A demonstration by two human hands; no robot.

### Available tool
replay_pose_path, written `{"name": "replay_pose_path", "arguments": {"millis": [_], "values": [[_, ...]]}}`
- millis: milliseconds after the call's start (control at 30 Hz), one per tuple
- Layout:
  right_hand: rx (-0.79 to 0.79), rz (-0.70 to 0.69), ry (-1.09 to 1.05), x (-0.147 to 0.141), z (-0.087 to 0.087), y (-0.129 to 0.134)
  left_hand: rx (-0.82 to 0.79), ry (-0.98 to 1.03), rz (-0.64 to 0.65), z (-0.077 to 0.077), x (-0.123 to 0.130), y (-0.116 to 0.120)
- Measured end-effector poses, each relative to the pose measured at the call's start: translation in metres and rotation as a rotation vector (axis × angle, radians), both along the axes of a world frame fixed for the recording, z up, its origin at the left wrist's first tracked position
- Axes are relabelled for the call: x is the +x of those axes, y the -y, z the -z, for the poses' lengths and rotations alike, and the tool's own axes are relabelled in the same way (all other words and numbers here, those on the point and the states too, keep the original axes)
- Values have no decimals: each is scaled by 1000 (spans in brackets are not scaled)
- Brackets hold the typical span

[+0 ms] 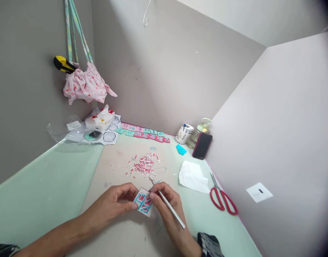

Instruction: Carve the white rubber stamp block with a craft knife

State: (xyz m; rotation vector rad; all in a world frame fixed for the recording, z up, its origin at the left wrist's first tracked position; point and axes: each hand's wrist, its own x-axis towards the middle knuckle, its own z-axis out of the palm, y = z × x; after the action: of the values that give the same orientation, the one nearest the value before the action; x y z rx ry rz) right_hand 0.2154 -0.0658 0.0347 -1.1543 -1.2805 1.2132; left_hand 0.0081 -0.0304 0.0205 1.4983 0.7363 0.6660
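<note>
My left hand [118, 198] pinches the left edge of a small white square tile [142, 202] with blue outlines and red recessed areas, like a carved rubber stamp block. My right hand [167, 203] has a slim silver craft knife [171, 208] between its fingers, the blade pointing up and away from me. Its thumb and fingertips also touch the tile's right edge. Just beyond both hands lies a heap of red and white shavings [144, 164] on a beige board [107, 167].
Rows of pink and green lettered tiles [145, 134] line the back edge. On the right are red-handled scissors [224, 200], a crumpled tissue [193, 176], a phone [202, 145], a cup [183, 134] and a bottle [203, 126]. A tissue pack [100, 119] lies back left, below a hanging pink bag [86, 84].
</note>
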Motion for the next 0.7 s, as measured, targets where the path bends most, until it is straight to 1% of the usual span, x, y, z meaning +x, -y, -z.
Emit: {"name": "replay_pose_path", "arguments": {"millis": [33,100,200,267,333,400,533,600,700], "values": [[-9,4,-20,0,0,1,1,-10,-15,-1,1,2],[-37,15,-90,1,0,1,64,-69,-37,-2,2,6],[-95,10,-216,0,3,0,263,-143,-82,1,1,12],[-150,-13,-297,-1,4,-1,396,-131,-128,4,1,15],[-215,-43,-390,-3,6,-2,466,-104,-147,6,1,17],[-270,-88,-472,-6,7,-1,445,-73,-104,3,0,20],[-338,-189,-572,-11,10,2,308,2,15,-6,-3,21],[-335,-208,-579,-11,8,3,229,58,35,-7,-4,19],[-277,-192,-521,-9,4,4,104,160,50,-1,-7,12]]}}
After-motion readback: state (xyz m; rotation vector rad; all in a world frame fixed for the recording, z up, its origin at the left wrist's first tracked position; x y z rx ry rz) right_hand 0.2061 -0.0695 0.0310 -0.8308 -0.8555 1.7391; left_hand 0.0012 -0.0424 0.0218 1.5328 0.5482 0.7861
